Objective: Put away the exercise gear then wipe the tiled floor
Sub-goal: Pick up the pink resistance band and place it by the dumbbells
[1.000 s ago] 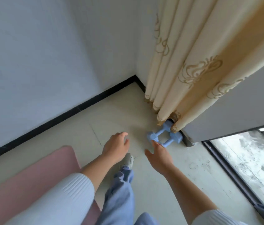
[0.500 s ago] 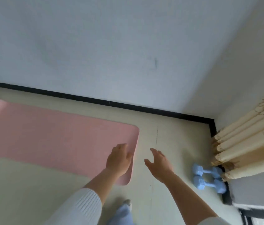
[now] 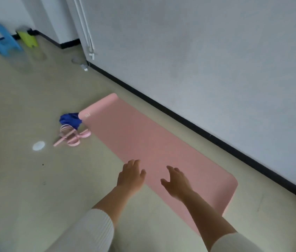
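Your right forearm hides part of the near edge of the flat, smooth pink mat; the far blue stool is blurred. Looped pink bands and a crumpled blue cloth lie at the mat's far end. Your left hand and right hand hover over its near end, fingers loose, holding nothing.

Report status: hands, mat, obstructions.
Open, empty: left hand, right hand, at pink yoga mat. Mat unrolled. Beside far end: pink jump rope, blue cloth.
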The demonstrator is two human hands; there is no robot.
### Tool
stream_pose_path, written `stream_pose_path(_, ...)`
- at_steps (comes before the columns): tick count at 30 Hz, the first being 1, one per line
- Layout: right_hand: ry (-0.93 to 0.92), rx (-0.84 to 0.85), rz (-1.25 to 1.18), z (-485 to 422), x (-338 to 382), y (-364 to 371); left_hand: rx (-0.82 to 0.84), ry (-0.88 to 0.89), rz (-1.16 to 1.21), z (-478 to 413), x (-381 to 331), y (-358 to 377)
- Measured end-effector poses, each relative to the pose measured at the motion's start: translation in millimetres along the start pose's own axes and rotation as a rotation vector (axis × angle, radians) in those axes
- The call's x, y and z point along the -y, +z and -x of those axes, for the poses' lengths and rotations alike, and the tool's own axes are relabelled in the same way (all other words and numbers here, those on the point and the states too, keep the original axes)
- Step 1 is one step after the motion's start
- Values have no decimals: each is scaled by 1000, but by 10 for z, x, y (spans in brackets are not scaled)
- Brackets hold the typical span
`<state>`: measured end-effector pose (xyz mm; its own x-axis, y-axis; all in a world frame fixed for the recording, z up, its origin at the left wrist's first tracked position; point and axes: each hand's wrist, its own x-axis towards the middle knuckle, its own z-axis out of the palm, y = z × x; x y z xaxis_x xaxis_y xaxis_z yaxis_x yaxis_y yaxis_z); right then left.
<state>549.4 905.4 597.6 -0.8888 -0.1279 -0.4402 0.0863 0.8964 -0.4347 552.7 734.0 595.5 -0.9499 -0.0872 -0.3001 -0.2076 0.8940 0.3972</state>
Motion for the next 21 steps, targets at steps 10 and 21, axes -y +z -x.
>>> stream_pose_path(10, -207, 116, 104, -1210, 2626, 697, -130, -202, 88, -816, 2281, -1482)
stream_pose_path(21, -300, 213, 208, -3570, 4620, 947, -170, -363, 198, -2855, 3938, -2443)
